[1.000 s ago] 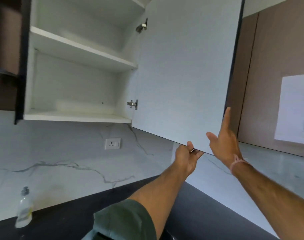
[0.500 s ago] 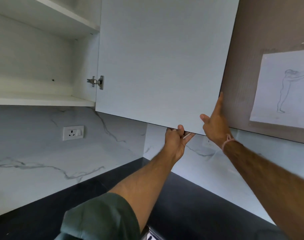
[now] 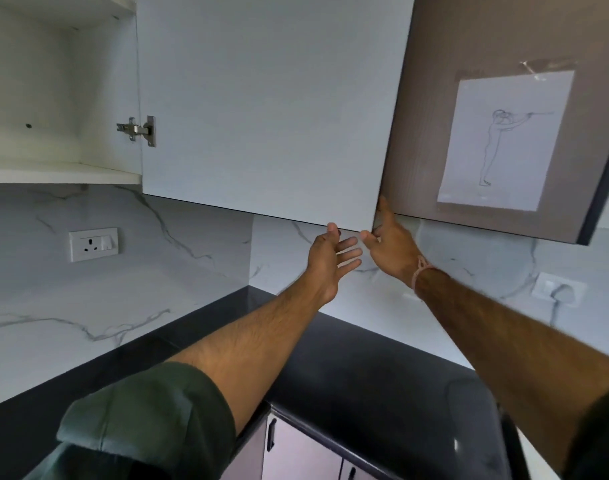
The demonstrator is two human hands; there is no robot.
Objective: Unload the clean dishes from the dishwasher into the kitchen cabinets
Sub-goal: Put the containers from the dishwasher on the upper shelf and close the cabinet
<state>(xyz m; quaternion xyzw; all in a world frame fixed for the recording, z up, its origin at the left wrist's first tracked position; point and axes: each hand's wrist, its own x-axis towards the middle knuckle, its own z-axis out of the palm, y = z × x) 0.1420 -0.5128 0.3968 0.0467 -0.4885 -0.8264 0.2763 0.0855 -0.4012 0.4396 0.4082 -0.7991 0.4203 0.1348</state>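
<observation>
Our left grip (image 3: 325, 258) has let go of the cabinet door (image 3: 268, 109) just above and spreads wide, our right grip (image 3: 389, 249) touches its corner straight-fingered: door open, dishes not in view.

left hand (image 3: 331, 261): raised, fingers (image 3: 350, 252) straight, relaxed | right hand (image 3: 391, 252): raised, forefinger extended upward

Taped sketch (image 3: 504, 140), socket (image 3: 93, 244), possibly plugged outlet (image 3: 559, 289)
</observation>
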